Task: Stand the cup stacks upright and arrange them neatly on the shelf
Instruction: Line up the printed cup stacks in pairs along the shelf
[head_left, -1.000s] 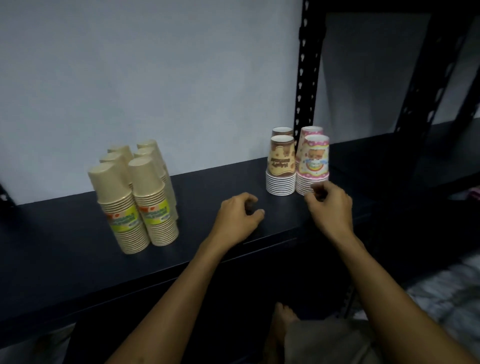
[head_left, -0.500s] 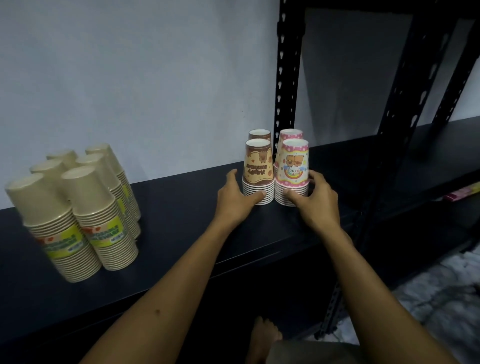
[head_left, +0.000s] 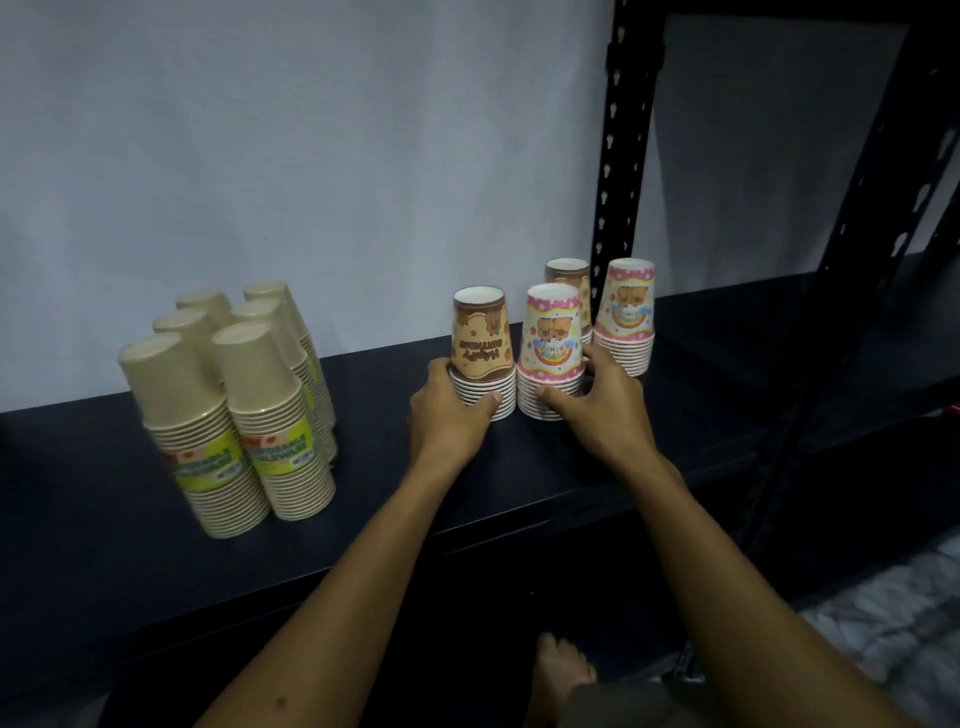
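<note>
Arranging step: left hand (head_left: 447, 415) fingers grip brown stack (head_left: 482, 358), right hand (head_left: 602, 402) fingers grip pink stack (head_left: 550, 358); next, align them by the rear stacks.

Both forearms are bare from the lower frame edge to the wrists, with no sleeve, watch, bracelet or ring showing. The left hand (head_left: 451, 410) and the right hand (head_left: 605, 410) are gloveless, with short nails on the fingers (head_left: 491, 399). Low in the view, a bare foot (head_left: 563, 670) shows beside a fold of drab grey-brown cloth garment (head_left: 618, 704).
</note>
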